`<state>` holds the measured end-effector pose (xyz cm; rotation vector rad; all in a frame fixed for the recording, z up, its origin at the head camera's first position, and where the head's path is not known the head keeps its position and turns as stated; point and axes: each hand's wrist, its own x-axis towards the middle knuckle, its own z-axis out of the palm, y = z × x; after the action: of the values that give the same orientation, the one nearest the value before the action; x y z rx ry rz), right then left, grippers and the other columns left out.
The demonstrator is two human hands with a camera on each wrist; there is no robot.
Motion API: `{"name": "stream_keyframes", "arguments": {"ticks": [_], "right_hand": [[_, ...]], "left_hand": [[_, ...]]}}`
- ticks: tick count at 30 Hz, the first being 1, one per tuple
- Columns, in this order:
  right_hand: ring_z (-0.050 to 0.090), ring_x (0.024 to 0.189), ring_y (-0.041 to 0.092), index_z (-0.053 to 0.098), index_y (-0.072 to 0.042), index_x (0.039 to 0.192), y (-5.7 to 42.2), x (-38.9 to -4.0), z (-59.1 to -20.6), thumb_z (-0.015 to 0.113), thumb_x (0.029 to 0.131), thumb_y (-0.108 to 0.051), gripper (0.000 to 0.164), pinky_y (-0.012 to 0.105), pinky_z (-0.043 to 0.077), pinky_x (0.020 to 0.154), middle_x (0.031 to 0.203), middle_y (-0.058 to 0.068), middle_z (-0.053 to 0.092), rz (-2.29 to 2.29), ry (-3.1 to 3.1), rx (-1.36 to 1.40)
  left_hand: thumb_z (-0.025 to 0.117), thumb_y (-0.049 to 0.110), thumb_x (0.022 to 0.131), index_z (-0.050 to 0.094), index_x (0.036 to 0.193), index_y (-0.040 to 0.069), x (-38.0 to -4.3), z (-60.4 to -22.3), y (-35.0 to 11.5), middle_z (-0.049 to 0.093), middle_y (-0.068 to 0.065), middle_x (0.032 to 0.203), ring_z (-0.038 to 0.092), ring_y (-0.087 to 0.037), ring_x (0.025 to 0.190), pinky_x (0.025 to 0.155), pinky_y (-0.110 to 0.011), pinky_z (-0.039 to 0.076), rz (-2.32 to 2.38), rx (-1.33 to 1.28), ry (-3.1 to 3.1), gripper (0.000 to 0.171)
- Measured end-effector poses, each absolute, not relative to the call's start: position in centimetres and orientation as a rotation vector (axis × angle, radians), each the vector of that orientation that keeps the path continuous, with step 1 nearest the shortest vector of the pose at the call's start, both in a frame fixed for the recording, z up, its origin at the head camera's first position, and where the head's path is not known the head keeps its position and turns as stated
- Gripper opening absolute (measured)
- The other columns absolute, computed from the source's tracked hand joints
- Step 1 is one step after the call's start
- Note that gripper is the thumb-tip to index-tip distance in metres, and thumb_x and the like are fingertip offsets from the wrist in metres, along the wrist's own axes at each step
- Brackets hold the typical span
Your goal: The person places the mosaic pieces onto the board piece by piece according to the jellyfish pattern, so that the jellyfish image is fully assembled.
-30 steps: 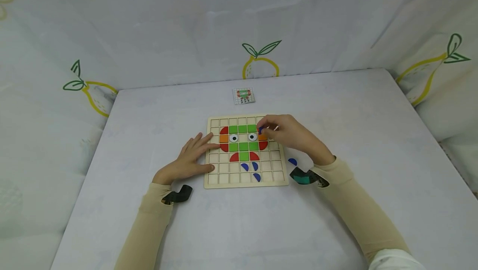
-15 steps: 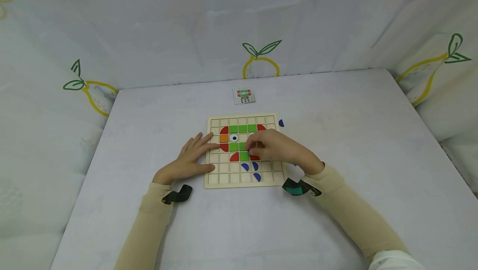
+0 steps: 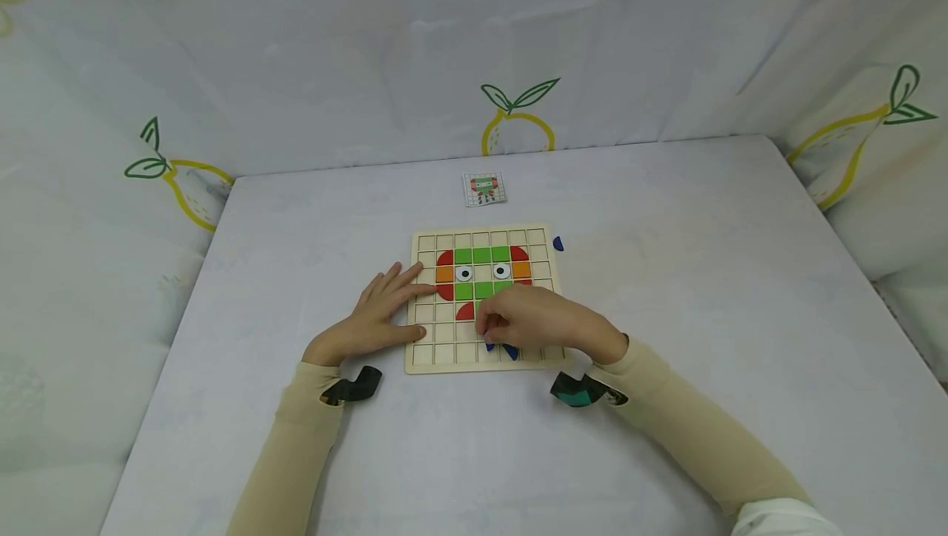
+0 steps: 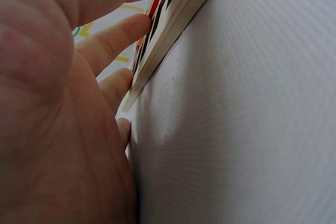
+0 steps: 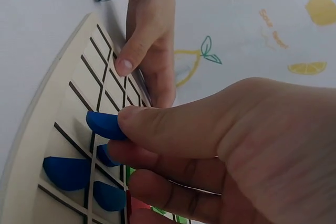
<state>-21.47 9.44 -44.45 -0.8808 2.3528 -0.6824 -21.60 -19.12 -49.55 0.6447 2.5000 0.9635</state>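
Note:
My right hand (image 3: 536, 318) is over the lower middle of a pale wooden grid board (image 3: 437, 361). Its thumb and index finger pinch a blue half-round tile (image 5: 101, 124), which tilts just above the board in the right wrist view. Close by on the grid lie a blue tile (image 5: 67, 173), a second blue tile (image 5: 109, 196) and a third blue tile (image 5: 106, 156), partly covered by the fingers. With fingers spread, my left hand (image 3: 370, 318) rests on the board's left edge. Green tiles (image 3: 481, 256), red tiles (image 3: 445, 258), orange tiles (image 3: 444, 274) and eye tiles (image 3: 463, 273) form a face.
One more blue half-round tile (image 3: 559, 244) lies on the white tabletop (image 3: 666, 231) beside the board's upper right corner. A small pattern card (image 3: 485, 189) lies behind the board. Fabric with lemon prints hangs behind the table.
My right hand has come down and leftward from the board's upper right to its lower middle, carrying the blue tile. The blue tile at the upper right corner has come into view. The left hand stays put.

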Motion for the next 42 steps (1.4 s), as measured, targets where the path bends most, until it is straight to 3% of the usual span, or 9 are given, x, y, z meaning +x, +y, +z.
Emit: {"name": "stream_keyframes", "arguments": {"ticks": [31,42], "right_hand": [[0.055,0.077,0.010,0.073,-0.019,0.091,8.2,-19.9,-45.0,0.069,0.096,-0.018,0.007,0.025,0.048,0.068,0.083,-0.009,0.062,-0.576,2.402,-0.896],[0.056,0.077,0.012,0.072,-0.014,0.107,10.2,-21.6,-43.3,0.061,0.102,-0.020,0.014,0.025,0.048,0.069,0.089,-0.004,0.067,-0.706,2.468,-0.846]], "left_hand": [[0.072,0.028,0.090,0.050,0.149,0.023,-21.6,-49.4,-19.1,0.013,-0.004,0.172,-0.006,-0.034,0.160,0.127,-0.058,-0.008,0.968,0.638,2.501,0.063],[0.072,0.029,0.090,0.049,0.149,0.024,-21.6,-49.4,-19.0,0.013,-0.003,0.173,-0.007,-0.032,0.160,0.127,-0.057,-0.008,0.956,0.629,2.504,0.064]]}}
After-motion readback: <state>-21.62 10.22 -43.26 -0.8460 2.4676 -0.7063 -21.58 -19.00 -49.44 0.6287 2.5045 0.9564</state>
